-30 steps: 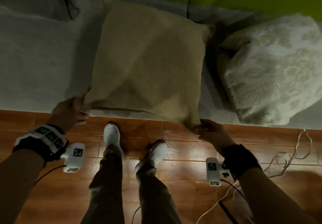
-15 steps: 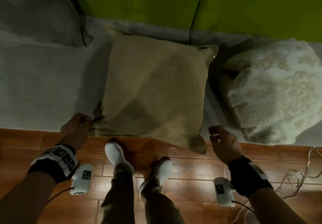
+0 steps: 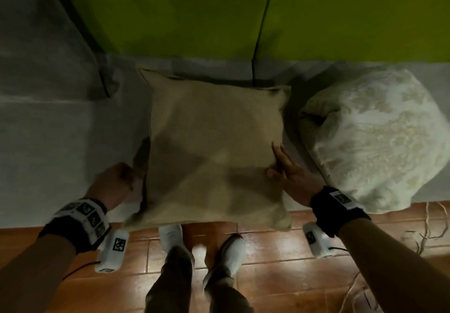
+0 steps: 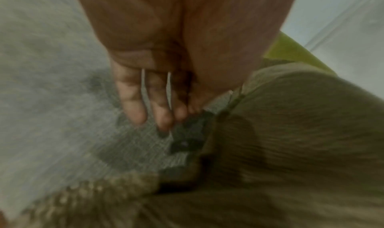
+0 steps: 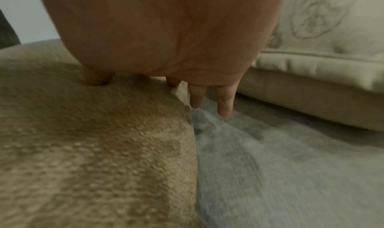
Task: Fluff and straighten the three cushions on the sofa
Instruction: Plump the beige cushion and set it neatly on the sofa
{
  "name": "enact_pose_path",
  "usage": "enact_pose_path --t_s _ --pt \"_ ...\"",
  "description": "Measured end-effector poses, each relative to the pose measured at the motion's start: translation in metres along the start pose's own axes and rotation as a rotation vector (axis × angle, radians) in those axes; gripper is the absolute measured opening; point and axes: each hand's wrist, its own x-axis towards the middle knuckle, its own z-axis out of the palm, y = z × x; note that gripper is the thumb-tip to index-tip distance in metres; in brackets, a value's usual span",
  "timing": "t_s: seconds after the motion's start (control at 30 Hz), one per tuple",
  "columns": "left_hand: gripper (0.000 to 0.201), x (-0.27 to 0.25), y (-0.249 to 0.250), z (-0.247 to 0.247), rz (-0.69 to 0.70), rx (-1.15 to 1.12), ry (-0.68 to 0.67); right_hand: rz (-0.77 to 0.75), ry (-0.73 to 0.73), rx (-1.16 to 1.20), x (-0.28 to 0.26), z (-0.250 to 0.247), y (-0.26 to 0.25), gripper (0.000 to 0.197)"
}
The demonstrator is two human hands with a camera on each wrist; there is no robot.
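Observation:
A tan textured cushion (image 3: 214,147) lies flat on the grey sofa seat (image 3: 60,142), its front edge hanging slightly over the seat's front. My left hand (image 3: 117,181) is at the cushion's left edge; in the left wrist view its fingers (image 4: 135,103) are straight and touch the seat beside the tan cushion (image 4: 301,133). My right hand (image 3: 285,166) presses the cushion's right side. There the thumb (image 5: 97,78) rests on top of the tan cushion (image 5: 93,141) and the straight fingers (image 5: 224,100) run down its side. A white patterned cushion (image 3: 375,142) lies crumpled to the right.
The green sofa back (image 3: 194,8) stands behind the cushions. A grey padded shape (image 3: 36,44) sits at the far left; cushion or armrest, I cannot tell. My white shoes (image 3: 170,237) stand on the brown tiled floor (image 3: 280,251). Loose cords (image 3: 418,234) lie at the right.
Both hands have let go of the tan cushion's front corners and moved up to its sides. The cushion has gone back further onto the seat.

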Motion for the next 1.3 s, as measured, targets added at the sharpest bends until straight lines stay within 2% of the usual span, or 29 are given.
enact_pose_path --t_s 0.03,0.1,0.17,0.23,0.27,0.3,0.37,0.43,0.5,0.57,0.63,0.67,0.73,0.77,0.83,0.9,1.0,1.1,1.13,1.2,1.23,1.3 --pt "0.025 0.008 0.002 -0.005 0.010 0.021 0.101 0.034 0.041 0.070 -0.002 -0.004 0.002 0.073" --pt "0.043 0.015 0.025 -0.018 0.125 -0.125 0.245 0.032 0.236 0.065 -0.005 -0.011 -0.003 0.075" --pt "0.054 0.012 0.064 -0.025 0.370 -0.196 0.262 -0.021 0.401 -0.029 -0.003 -0.019 -0.018 0.074" --pt "0.055 0.009 0.100 -0.018 0.719 0.051 0.238 -0.081 0.409 -0.081 0.004 -0.025 -0.043 0.071" --pt "0.058 0.014 0.111 -0.009 0.812 0.220 0.203 -0.113 0.369 -0.079 0.011 -0.025 -0.053 0.071" --pt "0.066 0.021 0.118 -0.001 0.806 0.334 0.144 -0.126 0.304 -0.052 0.020 -0.025 -0.057 0.072" --pt "0.083 0.043 0.111 0.007 0.639 0.381 0.043 -0.023 0.201 0.082 0.032 -0.023 -0.055 0.073" --pt "0.094 0.060 0.098 0.006 0.434 0.253 -0.023 0.204 0.196 0.192 0.034 -0.016 -0.036 0.079" --pt "0.109 0.063 0.094 -0.001 0.328 0.110 -0.054 0.358 0.173 0.258 0.022 -0.007 -0.017 0.084" --pt "0.127 0.060 0.092 -0.007 0.225 -0.041 -0.043 0.400 0.171 0.286 0.008 -0.001 -0.007 0.097" --pt "0.138 0.059 0.086 -0.014 0.034 -0.226 -0.029 0.413 0.253 0.301 0.004 -0.001 -0.003 0.123" --pt "0.141 0.061 0.081 -0.018 -0.028 -0.266 -0.052 0.381 0.289 0.313 0.003 -0.005 -0.008 0.126" --pt "0.143 0.064 0.068 -0.021 -0.004 -0.245 -0.160 0.323 0.299 0.447 0.007 -0.012 -0.022 0.109" --pt "0.137 0.062 0.067 -0.024 0.029 -0.231 -0.249 0.331 0.263 0.548 0.011 -0.015 -0.029 0.103" --pt "0.119 0.056 0.075 -0.027 0.057 -0.249 -0.430 0.395 0.183 0.602 0.020 -0.017 -0.041 0.114" --pt "0.116 0.054 0.082 -0.028 0.133 -0.213 -0.470 0.438 0.134 0.557 0.030 -0.017 -0.045 0.123" --pt "0.102 0.054 0.097 -0.034 0.230 -0.141 -0.477 0.416 0.134 0.608 0.033 -0.026 -0.054 0.112" --pt "0.074 0.048 0.117 -0.048 0.242 -0.211 -0.401 0.346 0.232 0.659 0.035 -0.047 -0.062 0.125" --pt "0.077 0.048 0.127 -0.053 0.268 -0.256 -0.369 0.291 0.281 0.708 0.036 -0.058 -0.066 0.128" --pt "0.107 0.049 0.156 -0.067 0.374 -0.296 -0.300 0.141 0.339 0.776 0.038 -0.087 -0.076 0.127" --pt "0.114 0.051 0.171 -0.075 0.422 -0.310 -0.249 0.068 0.357 0.778 0.041 -0.104 -0.081 0.127" --pt "0.106 0.062 0.199 -0.089 0.470 -0.337 -0.126 -0.048 0.402 0.740 0.049 -0.138 -0.092 0.127"
